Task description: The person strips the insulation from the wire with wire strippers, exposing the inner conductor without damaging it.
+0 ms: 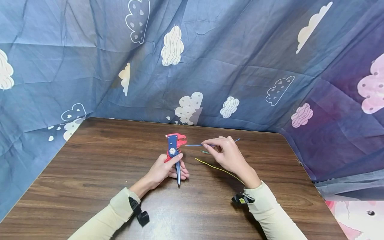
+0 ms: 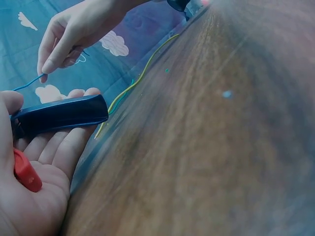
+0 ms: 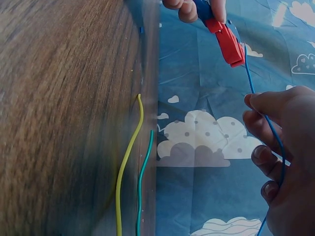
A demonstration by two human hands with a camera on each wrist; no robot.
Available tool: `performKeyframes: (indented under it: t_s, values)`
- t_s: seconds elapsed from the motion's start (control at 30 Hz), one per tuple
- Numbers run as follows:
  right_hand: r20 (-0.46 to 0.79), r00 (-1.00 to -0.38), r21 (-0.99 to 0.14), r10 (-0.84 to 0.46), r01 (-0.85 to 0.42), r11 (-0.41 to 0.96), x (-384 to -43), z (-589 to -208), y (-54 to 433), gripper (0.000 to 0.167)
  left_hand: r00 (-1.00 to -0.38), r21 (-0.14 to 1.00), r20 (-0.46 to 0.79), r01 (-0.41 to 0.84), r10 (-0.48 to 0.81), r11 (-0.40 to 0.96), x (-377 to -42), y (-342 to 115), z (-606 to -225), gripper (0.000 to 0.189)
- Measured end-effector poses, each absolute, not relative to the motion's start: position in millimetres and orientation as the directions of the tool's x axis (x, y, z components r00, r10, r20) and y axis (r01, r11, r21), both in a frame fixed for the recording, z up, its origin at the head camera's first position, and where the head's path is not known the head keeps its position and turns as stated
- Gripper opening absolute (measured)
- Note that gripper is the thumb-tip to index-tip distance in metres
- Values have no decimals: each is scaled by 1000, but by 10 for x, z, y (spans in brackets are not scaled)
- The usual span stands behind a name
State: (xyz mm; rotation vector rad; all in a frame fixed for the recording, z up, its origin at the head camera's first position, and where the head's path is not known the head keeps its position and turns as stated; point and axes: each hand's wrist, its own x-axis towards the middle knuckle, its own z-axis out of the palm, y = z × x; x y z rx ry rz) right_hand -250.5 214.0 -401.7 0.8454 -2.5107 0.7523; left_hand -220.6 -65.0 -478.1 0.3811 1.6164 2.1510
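Observation:
My left hand (image 1: 162, 170) holds a wire stripper (image 1: 172, 144) upright above the table, thumb against the blue body and fingers behind the handles. Its red nose (image 3: 229, 46) points right, towards my other hand. Between thumb and forefinger, my right hand (image 1: 229, 154) pinches a blue wire (image 1: 194, 145). The wire's free end reaches close to the red nose; whether they touch I cannot tell. The rest of the wire runs along the right palm and sticks out behind the hand. In the left wrist view, the dark blue handle (image 2: 64, 114) lies over the left fingers.
A yellow wire (image 1: 216, 167) lies on the wooden table (image 1: 90, 173), partly under the right forearm. Beside it is a green wire (image 3: 140, 187). Small coloured scraps, such as a blurred blue bit (image 2: 227, 94), dot the tabletop. Blue cloud-print cloth (image 1: 210, 66) hangs behind the table.

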Motion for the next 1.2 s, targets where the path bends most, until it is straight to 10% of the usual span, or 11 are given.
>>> performKeyframes:
  t_s: [1.2]
  values:
    - [127,-866,-416,-483,-489,767,-2593,-4206,2263,11,-876,944,8,-152,483,-292,-2220,-669,-4785,58]
